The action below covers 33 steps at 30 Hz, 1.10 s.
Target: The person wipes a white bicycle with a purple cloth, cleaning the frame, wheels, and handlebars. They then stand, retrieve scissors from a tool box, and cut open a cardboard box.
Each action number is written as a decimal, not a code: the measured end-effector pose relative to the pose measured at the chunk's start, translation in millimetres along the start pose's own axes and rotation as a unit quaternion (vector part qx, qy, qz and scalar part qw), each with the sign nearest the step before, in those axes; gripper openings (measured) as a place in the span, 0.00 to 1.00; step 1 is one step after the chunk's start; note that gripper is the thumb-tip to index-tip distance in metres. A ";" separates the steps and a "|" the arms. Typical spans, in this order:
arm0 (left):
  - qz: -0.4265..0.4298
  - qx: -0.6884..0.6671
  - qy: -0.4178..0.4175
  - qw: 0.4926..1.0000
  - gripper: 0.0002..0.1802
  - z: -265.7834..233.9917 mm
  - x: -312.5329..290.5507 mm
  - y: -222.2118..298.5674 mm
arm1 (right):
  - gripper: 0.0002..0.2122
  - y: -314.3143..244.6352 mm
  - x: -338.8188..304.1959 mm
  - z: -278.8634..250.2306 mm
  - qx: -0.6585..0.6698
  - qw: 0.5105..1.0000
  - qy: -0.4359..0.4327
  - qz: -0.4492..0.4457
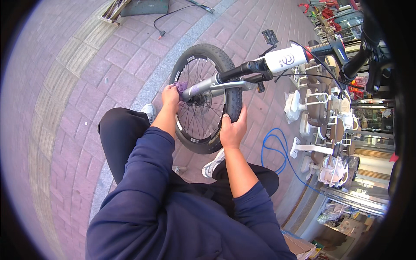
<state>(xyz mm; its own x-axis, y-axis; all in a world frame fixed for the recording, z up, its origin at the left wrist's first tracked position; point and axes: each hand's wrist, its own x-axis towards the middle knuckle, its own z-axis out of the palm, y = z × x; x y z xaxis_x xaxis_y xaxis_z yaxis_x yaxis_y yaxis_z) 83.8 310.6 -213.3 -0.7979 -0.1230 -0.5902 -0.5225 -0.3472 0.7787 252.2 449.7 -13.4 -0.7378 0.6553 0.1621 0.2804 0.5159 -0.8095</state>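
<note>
In front of me is a bicycle's front wheel point(197, 125), a thick knobbly tyre on a black and white rim. The silver and black suspension fork point(203, 86) runs from its hub up to the right. My left hand point(170, 96) is closed on a purple cloth point(181, 87), at the lower end of the fork near the hub. My right hand point(233, 128) grips the tyre on its near right side, thumb on one side and fingers round the other. The frame's head tube carries a white cover point(285, 59), and a pedal point(269, 37) shows beyond the fork.
A blue hose point(274, 151) lies looped on the paving to my right. Several white and brown child seats point(320, 108) stand along the shopfront. A black cable point(177, 11) and a dark board point(145, 7) lie at the far left. Handlebars point(368, 52) reach in from the right.
</note>
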 end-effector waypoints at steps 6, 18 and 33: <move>0.228 0.550 -0.205 0.777 0.13 18.2 40.2 50.8 | 0.34 3.5 -11.3 3.6 -0.033 0.999 0.012 -0.007; 0.212 0.323 -0.055 0.921 0.17 102.9 -31.2 127.8 | 0.32 2.5 -10.9 -3.0 -0.019 1.000 0.001 -0.018; 0.294 0.160 -0.034 0.942 0.12 101.1 38.8 73.4 | 0.33 -20.4 -8.7 -1.3 -0.004 0.999 -0.023 0.026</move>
<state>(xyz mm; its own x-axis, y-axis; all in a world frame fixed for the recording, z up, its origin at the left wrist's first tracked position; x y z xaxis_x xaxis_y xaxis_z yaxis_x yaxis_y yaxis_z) -15.9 374.3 -157.5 -0.9892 -0.1434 -0.0303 -0.0396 0.0620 0.9973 253.8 434.2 2.4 -0.7498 0.6550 0.0940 0.3236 0.4868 -0.8114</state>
